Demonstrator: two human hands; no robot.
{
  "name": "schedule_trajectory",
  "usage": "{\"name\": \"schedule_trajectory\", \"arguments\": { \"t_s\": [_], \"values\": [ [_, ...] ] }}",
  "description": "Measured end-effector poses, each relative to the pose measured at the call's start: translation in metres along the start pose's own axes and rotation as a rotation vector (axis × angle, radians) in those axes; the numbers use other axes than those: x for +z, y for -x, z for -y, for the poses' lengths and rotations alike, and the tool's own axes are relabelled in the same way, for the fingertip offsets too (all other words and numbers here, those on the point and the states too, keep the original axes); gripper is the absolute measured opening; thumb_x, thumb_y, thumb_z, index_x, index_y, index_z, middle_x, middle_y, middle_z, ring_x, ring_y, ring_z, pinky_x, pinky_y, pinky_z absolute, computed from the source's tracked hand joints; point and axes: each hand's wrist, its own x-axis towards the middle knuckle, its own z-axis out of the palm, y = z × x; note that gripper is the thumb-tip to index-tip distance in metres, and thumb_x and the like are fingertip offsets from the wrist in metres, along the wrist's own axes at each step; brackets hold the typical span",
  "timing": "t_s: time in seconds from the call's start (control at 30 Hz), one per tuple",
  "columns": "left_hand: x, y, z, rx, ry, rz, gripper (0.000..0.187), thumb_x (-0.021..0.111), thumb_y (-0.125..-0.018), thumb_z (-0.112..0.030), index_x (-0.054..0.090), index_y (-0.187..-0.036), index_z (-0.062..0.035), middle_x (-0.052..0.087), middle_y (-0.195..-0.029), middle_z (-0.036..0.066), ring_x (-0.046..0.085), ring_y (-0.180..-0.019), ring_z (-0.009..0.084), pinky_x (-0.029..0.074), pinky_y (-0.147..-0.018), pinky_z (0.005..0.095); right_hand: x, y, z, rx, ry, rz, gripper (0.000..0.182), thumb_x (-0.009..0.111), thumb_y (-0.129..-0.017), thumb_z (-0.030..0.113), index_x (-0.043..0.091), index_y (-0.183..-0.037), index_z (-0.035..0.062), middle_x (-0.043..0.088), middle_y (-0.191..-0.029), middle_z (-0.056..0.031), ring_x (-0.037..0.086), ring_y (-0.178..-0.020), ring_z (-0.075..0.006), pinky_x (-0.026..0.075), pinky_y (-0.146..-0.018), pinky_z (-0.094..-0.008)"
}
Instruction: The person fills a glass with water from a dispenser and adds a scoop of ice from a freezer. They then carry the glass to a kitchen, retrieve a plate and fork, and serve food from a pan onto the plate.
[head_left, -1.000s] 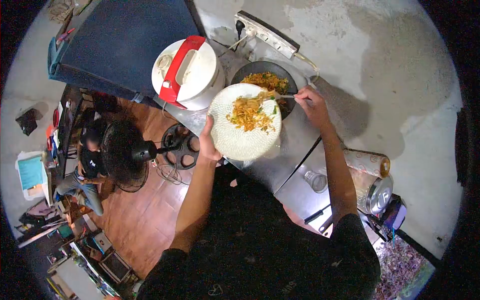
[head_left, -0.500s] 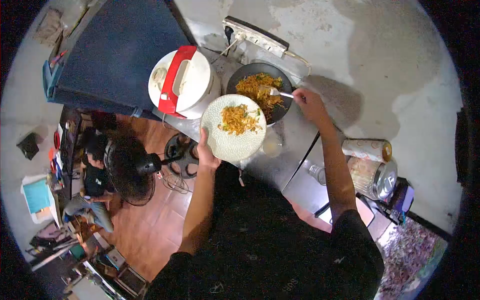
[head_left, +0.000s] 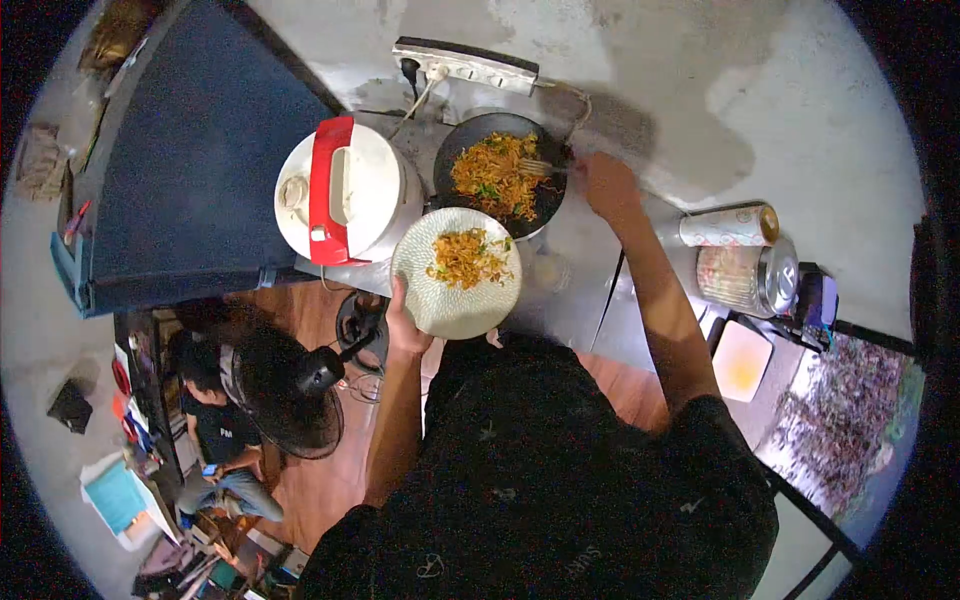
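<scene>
My left hand (head_left: 405, 326) grips the lower left rim of a pale, textured plate (head_left: 450, 312), its thumb over the edge. A small heap of fried noodles (head_left: 466, 260) with green bits lies on the plate. Just beyond stands a dark frying pan (head_left: 452, 142) with more noodles (head_left: 490, 180) in it. My right hand (head_left: 608, 188), closed at the pan's right side, holds a fork (head_left: 540, 167) whose tines rest among the pan's noodles. The fork's handle is blurred and partly hidden by the fingers.
Left of the pan is a white lidded container (head_left: 380, 190) with a red handle (head_left: 330, 190). A power strip (head_left: 465, 68) is on the wall behind. Jars (head_left: 730, 275) stand right. Below left are a fan (head_left: 280, 390) and a seated person (head_left: 225, 430).
The camera view has shifted and turned slightly. The plate sits a little farther from the pan, showing more of its noodles. The fork stays in the pan, at a changed angle.
</scene>
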Motion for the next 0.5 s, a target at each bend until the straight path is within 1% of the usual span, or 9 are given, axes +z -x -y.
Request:
{"name": "schedule_trajectory", "arguments": {
  "t_s": [0.07, 0.13, 0.2, 0.27, 0.3, 0.33, 0.43, 0.47, 0.5],
  "values": [
    [-0.006, -0.009, -0.008, -0.008, -0.075, 0.028, 0.066, 0.047, -0.104, -0.049, 0.035, -0.153, -0.0080, 0.048, -0.149, 0.014, 0.051, -0.133, 0.0349, 0.042, -0.112, 0.0516, -0.013, 0.026, 0.007, 0.015, 0.016, -0.026, 0.019, 0.058, -0.092, 0.018, 0.072, -0.102, 0.0118, 0.068, -0.090, -0.0173, 0.068, -0.093, -0.0388, 0.055, -0.079, -0.0502],
    [-0.014, -0.016, -0.014, -0.097, -0.063, 0.014, 0.067, 0.046, -0.104, -0.051, 0.035, -0.154, -0.0077, 0.048, -0.149, 0.015, 0.051, -0.133, 0.0353, 0.042, -0.112, 0.0516, -0.010, 0.041, 0.014, 0.031, 0.028, -0.044, 0.018, 0.058, -0.092, 0.018, 0.072, -0.101, 0.0118, 0.068, -0.089, -0.0175, 0.068, -0.093, -0.0381, 0.055, -0.080, -0.0503],
    [-0.019, -0.021, -0.020, -0.164, -0.043, 0.056, 0.067, 0.045, -0.104, -0.053, 0.036, -0.153, -0.0078, 0.049, -0.148, 0.016, 0.052, -0.133, 0.0352, 0.042, -0.111, 0.0519, 0.002, 0.051, 0.021, 0.142, 0.120, 0.121, 0.018, 0.057, -0.092, 0.017, 0.072, -0.100, 0.0114, 0.069, -0.092, -0.0166, 0.067, -0.096, -0.0367, 0.054, -0.084, -0.0495],
    [-0.021, -0.028, -0.025, -0.166, -0.089, 0.022, 0.066, 0.044, -0.104, -0.053, 0.036, -0.153, -0.0084, 0.050, -0.148, 0.016, 0.052, -0.133, 0.0348, 0.043, -0.110, 0.0517, 0.020, 0.054, 0.028, 0.173, 0.105, 0.118, 0.017, 0.057, -0.091, 0.016, 0.071, -0.099, 0.0114, 0.070, -0.094, -0.0161, 0.067, -0.095, -0.0366, 0.054, -0.084, -0.0492],
    [-0.034, -0.036, -0.026, -0.256, -0.026, 0.014, 0.066, 0.044, -0.104, -0.053, 0.037, -0.152, -0.0084, 0.051, -0.147, 0.016, 0.052, -0.132, 0.0343, 0.043, -0.110, 0.0507, 0.031, 0.054, 0.031, 0.184, 0.094, 0.113, 0.017, 0.056, -0.091, 0.015, 0.071, -0.098, 0.0113, 0.070, -0.095, -0.0157, 0.067, -0.095, -0.0366, 0.054, -0.084, -0.0489],
    [-0.030, -0.037, -0.032, -0.267, -0.043, 0.013, 0.066, 0.044, -0.104, -0.053, 0.037, -0.152, -0.0084, 0.051, -0.147, 0.016, 0.052, -0.132, 0.0343, 0.043, -0.110, 0.0507, 0.045, 0.054, 0.033, 0.199, 0.083, 0.115, 0.017, 0.056, -0.091, 0.015, 0.071, -0.098, 0.0113, 0.070, -0.095, -0.0157, 0.067, -0.095, -0.0366, 0.054, -0.084, -0.0489],
    [-0.010, -0.037, -0.037, -0.275, -0.012, 0.170, 0.066, 0.044, -0.104, -0.053, 0.038, -0.152, -0.0077, 0.051, -0.146, 0.016, 0.055, -0.129, 0.0334, 0.045, -0.108, 0.0494, 0.075, 0.050, 0.041, 0.252, -0.033, 0.053, 0.017, 0.058, -0.092, 0.016, 0.072, -0.101, 0.0128, 0.071, -0.098, -0.0152, 0.068, -0.095, -0.0362, 0.055, -0.083, -0.0475],
    [-0.010, -0.040, -0.038, -0.283, -0.022, 0.176, 0.066, 0.044, -0.104, -0.053, 0.038, -0.152, -0.0077, 0.051, -0.146, 0.016, 0.055, -0.129, 0.0334, 0.045, -0.108, 0.0494, 0.084, 0.048, 0.045, 0.334, -0.110, 0.062, 0.017, 0.059, -0.092, 0.018, 0.072, -0.101, 0.0128, 0.071, -0.100, -0.0152, 0.068, -0.095, -0.0365, 0.055, -0.084, -0.0474],
    [-0.012, -0.044, -0.039, -0.265, -0.098, 0.102, 0.066, 0.044, -0.104, -0.053, 0.038, -0.152, -0.0066, 0.051, -0.146, 0.016, 0.055, -0.129, 0.0333, 0.045, -0.108, 0.0496, 0.091, 0.046, 0.048, 0.415, -0.189, 0.070, 0.018, 0.060, -0.093, 0.020, 0.073, -0.102, 0.0129, 0.071, -0.102, -0.0152, 0.068, -0.096, -0.0368, 0.055, -0.084, -0.0473]
  ]
}}
